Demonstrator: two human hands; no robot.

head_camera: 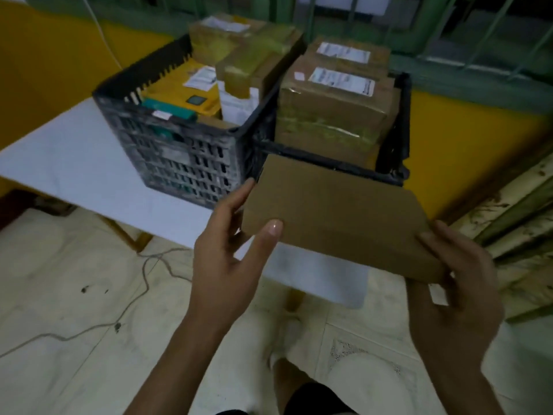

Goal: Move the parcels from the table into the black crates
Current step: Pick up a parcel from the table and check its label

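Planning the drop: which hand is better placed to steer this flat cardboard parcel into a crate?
Left, probably: the left hand grips the flat cardboard parcel beside the left black crate; the right hand holds its near corner, farther back.

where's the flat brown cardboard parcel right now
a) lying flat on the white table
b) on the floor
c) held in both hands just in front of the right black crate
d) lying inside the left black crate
c: the left hand and right hand grip the flat brown cardboard parcel by its ends, just short of the right black plastic crate.
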